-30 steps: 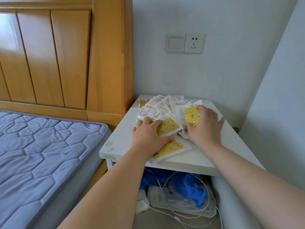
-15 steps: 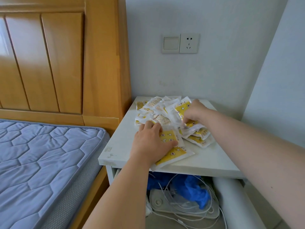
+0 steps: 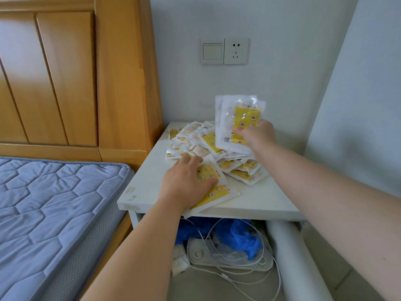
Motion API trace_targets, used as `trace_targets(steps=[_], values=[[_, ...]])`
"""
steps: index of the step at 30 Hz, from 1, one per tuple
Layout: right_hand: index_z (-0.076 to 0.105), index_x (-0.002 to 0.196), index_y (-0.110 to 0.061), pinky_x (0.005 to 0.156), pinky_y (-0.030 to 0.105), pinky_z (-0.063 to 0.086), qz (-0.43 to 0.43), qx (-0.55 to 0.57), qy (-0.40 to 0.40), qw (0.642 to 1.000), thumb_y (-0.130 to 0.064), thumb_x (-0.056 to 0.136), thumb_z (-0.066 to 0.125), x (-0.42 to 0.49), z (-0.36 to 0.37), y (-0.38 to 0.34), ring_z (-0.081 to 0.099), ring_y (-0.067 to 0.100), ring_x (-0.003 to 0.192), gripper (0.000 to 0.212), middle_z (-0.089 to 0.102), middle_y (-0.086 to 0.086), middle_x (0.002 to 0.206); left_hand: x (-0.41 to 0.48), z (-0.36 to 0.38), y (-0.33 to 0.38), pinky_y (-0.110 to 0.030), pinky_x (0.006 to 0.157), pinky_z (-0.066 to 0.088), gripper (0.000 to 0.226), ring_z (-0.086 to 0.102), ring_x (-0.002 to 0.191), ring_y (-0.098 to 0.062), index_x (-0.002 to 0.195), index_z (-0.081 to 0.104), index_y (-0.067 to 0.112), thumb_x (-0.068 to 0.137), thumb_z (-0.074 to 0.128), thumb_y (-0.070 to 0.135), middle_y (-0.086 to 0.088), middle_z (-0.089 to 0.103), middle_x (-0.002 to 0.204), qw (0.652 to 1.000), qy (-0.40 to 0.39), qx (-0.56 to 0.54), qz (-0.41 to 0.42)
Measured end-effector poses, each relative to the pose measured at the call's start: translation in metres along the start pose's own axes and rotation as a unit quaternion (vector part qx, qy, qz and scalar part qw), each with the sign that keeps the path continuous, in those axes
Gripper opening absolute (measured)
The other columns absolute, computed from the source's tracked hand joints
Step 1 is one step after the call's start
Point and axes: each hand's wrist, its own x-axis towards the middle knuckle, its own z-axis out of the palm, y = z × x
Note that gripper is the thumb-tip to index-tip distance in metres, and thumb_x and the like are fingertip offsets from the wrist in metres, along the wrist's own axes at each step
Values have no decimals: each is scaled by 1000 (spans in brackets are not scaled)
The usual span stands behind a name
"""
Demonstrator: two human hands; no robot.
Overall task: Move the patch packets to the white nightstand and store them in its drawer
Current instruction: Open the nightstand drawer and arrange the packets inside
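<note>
Transfer done: patch packets [image 3: 201, 146] lie heaped on the white nightstand [image 3: 260, 200], right hand [image 3: 258, 135] pinching several upright at the far side, left hand [image 3: 184, 185] flat on near ones (none visibly in the open drawer [image 3: 288, 253] yet).

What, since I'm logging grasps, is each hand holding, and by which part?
The right hand pinches a few patch packets by their lower edge, above the pile. The left hand holds nothing; it rests on the pile.
</note>
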Motion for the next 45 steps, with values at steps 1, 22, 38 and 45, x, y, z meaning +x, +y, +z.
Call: trace_targets(steps=[1,22,38,45], values=[[56,98,-13,55,21,38,13,56,15,998,-14,83,71,-9,-6,4,53,8,68,21,58,-2,85,-1,0,1,-30,89,40,60,49,116,-16,133,43,31,83,54,63,9,43,129,1000,4,1,-7],[53,81,-23,63,27,43,98,92,43,990,-14,86,66,-151,-60,58,57,14,76,17,58,-7,80,-65,-15,46,-35,97,41,66,42,126,-24,142,30,11,84,55,28,-7,44,135,979,-146,139,-34],[55,118,-7,97,43,47,434,-81,-174,880,-13,88,57,-226,-59,175,58,34,112,31,60,13,122,-190,40,-21,-37,90,50,33,58,113,-29,125,55,8,92,48,6,-10,58,125,890,-362,271,-49],[56,120,-2,97,41,49,375,-261,-288,842,-11,88,57,-249,-36,181,60,34,111,33,61,14,121,-198,65,-24,-39,97,45,51,52,121,-26,136,48,16,89,62,33,-4,51,135,756,-542,362,-55]])
